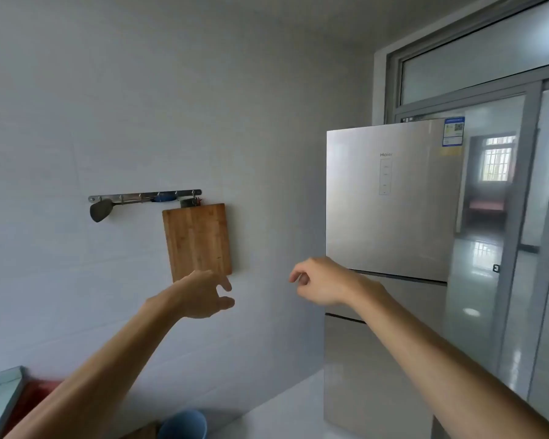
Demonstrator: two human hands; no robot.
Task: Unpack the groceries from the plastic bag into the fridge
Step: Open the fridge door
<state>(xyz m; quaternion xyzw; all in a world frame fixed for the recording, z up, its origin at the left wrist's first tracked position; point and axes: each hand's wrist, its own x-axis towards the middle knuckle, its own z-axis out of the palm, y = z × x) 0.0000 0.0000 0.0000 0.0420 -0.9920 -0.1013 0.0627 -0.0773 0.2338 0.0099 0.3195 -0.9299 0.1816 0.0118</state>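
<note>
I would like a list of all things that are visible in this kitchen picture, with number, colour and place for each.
fridge: one, silver, right of centre, doors closed
energy label: one, blue and white, fridge's top right corner
cutting board: one, brown wood, hanging on the wall
hook rail: one, grey metal, above the board
spatula: one, dark grey, hanging at the rail's left end
round container: one, blue, bottom edge, cut off
red thing: one, bottom left, too blurred to name
glass door panels: two, grey frames, right of the fridge
left hand: one, empty, fingers relaxed, before the board's lower edge
right hand: one, empty, fingers loosely curled, at the fridge's left edge
</note>
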